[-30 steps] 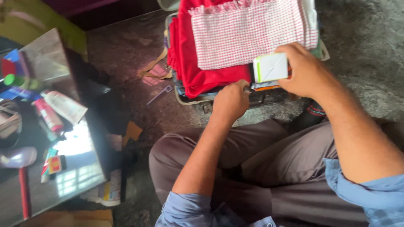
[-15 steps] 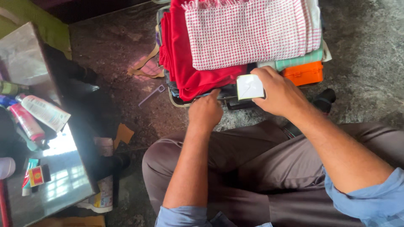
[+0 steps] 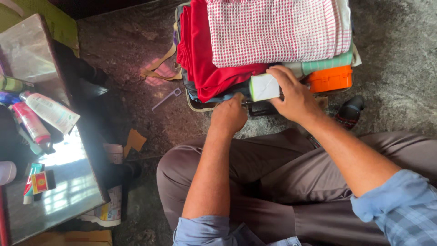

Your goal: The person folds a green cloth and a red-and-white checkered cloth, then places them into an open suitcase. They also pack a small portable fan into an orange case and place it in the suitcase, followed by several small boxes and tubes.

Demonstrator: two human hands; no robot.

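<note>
Fingers of the right hand point(image 3: 293, 98) clamp a small white box point(image 3: 264, 87) beside the orange case point(image 3: 330, 78). The left hand point(image 3: 229, 115), fingers curled together, touches the suitcase edge point(image 3: 200, 105)

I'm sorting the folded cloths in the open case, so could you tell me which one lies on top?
The red-and-white checked cloth lies on top. The plain red cloth sits under it, and the pale green folded cloth is tucked beneath its right edge.
</note>
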